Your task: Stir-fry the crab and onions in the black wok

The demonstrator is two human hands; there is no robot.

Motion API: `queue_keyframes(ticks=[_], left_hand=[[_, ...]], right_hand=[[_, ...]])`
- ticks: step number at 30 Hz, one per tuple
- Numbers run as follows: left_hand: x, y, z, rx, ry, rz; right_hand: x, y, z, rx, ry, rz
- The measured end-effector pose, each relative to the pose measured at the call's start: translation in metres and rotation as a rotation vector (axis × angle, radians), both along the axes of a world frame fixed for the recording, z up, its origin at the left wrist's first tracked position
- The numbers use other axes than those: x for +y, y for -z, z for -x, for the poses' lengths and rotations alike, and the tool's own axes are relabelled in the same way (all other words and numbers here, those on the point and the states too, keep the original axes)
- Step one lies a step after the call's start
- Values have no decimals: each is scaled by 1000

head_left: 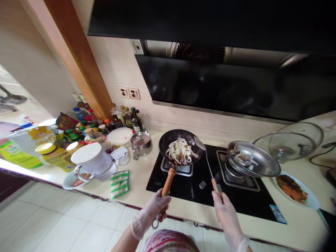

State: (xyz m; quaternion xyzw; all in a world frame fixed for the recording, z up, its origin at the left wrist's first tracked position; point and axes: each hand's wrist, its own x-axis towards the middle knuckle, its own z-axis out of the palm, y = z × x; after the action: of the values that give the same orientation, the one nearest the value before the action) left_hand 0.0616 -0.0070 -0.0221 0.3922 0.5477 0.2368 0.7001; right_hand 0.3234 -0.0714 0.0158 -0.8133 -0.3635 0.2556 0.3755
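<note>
My left hand [158,205], in a clear plastic glove, is wrapped round the wooden handle of a black wok [165,145]. The wok is over the left burner and holds pale sliced strips [180,150] mixed with browned bits; I cannot tell exactly what food they are. My right hand [224,210], gloved the same way, grips the wooden handle of a metal spatula [208,162]. The spatula's blade rests by the wok's right rim, beside the food. A steel pan [265,166] sits on the right burner with some pale residue in it.
Glass lids [286,143] lean behind the steel pan. A plate of cooked food [292,189] stands at the right. Left of the stove are a steel pot [141,145], a striped cloth [120,183], a lidded pitcher [94,161] and several bottles [128,117]. The range hood [210,21] hangs above.
</note>
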Motion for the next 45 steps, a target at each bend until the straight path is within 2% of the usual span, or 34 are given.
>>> queue_keyframes(ticks=[3,10,16,22,26,30,34,37,40,43,45], left_hand=[[4,-3,0,56,-11,-22],[-7,-4,0,76,-21,21],[-6,-8,1,59,-32,33],[-5,0,1,36,-28,29],[-4,5,2,37,-23,43],[-2,4,3,14,-32,27],[-3,-3,7,-41,-49,2],[-10,-7,14,-114,-120,35],[-17,-7,23,-149,-188,69],[-19,-7,31,-51,-280,5],[-17,-12,34,81,-345,-112]], right_hand=[[-3,-2,-2,76,-30,25],[-16,-14,-27,66,-182,101],[-11,-17,-33,-37,-192,223],[2,-20,-33,-120,-171,286],[5,-24,-30,-76,-151,248],[-1,-26,-23,-11,-123,149],[-12,-19,-10,190,-39,36],[-24,-11,2,406,53,6],[-38,-9,9,508,107,-87],[-47,-13,13,539,145,-133],[-49,-16,16,554,160,-135]])
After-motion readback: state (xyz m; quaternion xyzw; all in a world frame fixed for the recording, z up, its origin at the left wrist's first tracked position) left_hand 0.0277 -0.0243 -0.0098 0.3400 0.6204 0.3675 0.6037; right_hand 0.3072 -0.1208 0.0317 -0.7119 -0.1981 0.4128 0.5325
